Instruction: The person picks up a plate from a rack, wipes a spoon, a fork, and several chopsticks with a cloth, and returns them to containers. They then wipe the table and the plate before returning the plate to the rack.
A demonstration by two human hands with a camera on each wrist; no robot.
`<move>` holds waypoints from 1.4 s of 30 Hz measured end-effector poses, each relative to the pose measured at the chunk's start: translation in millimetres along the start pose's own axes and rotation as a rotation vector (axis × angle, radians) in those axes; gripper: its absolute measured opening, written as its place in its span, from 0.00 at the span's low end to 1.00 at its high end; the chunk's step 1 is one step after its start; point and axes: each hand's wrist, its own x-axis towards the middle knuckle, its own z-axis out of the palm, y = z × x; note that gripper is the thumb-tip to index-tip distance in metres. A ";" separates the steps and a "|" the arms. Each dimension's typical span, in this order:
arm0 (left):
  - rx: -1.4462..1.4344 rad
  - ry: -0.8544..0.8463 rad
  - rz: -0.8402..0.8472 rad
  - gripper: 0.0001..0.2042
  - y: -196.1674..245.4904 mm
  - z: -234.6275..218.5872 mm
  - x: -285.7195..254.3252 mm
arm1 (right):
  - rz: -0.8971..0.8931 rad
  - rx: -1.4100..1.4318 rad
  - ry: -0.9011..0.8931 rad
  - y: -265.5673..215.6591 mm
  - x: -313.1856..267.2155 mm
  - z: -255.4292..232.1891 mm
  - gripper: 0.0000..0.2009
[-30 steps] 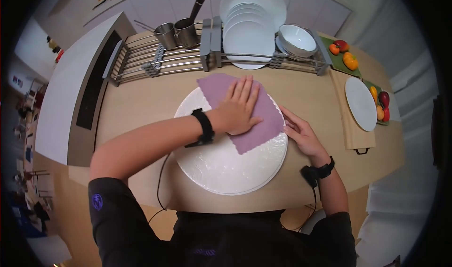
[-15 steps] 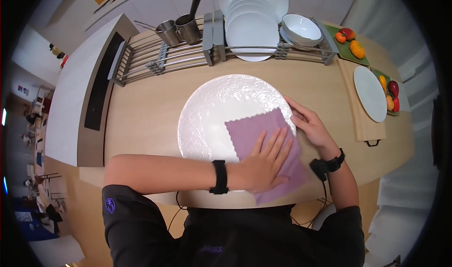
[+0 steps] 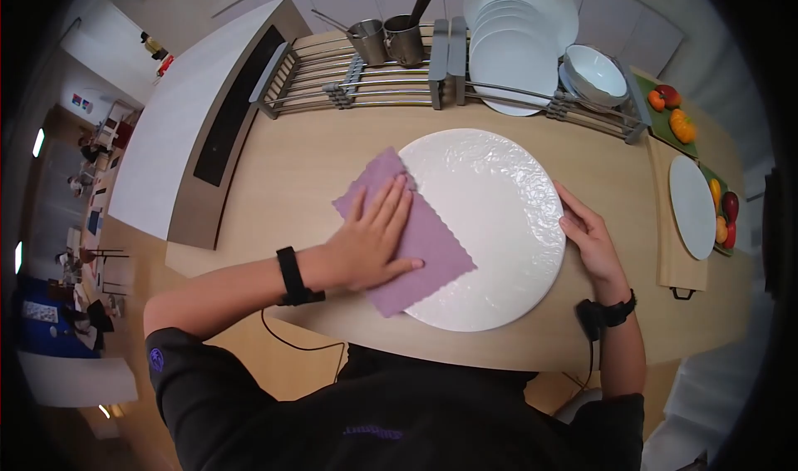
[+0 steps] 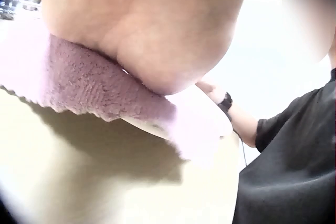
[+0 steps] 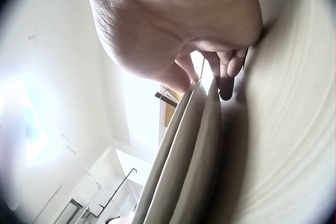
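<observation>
A large round white plate [image 3: 490, 230] with a rippled, glossy rim lies in front of the person. My left hand [image 3: 366, 242] lies flat with straight fingers on a purple cloth [image 3: 428, 246], which covers the plate's left rim and hangs past it. In the left wrist view the heel of that hand presses on the cloth [image 4: 94, 85], whose scalloped edge stands over the tabletop. My right hand [image 3: 594, 242] holds the plate's right rim, thumb on top and fingers at the underside. Layered white edges [image 5: 184, 150] show under that hand in the right wrist view.
Behind the plate stands a metal dish rack [image 3: 386, 88] with steel mugs [image 3: 405, 40], upright white plates [image 3: 511, 64] and bowls [image 3: 596, 76]. At right, a wooden board [image 3: 677, 271] bears an oval white plate [image 3: 692, 207], near green trays of vegetables [image 3: 682, 126]. A cable trails from the left wrist.
My left hand swept the cloth from the plate's far side to the near right, then across to its left rim. The right hand stays at the right rim. The head view has shifted.
</observation>
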 end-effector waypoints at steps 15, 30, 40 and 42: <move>-0.036 0.309 0.264 0.49 48.8 5.4 184.5 | -0.038 0.102 0.014 10.8 -0.4 -4.0 0.29; -0.259 0.115 0.546 0.41 116.6 10.3 40.0 | -0.008 0.036 -0.006 3.7 1.9 0.3 0.28; -0.078 -0.017 0.173 0.39 20.0 -9.2 -27.7 | -0.009 -0.030 -0.005 -4.3 -0.1 1.5 0.28; 0.006 0.041 0.060 0.38 -2.2 -11.7 -18.5 | -0.007 -0.052 -0.015 -5.7 0.2 0.3 0.29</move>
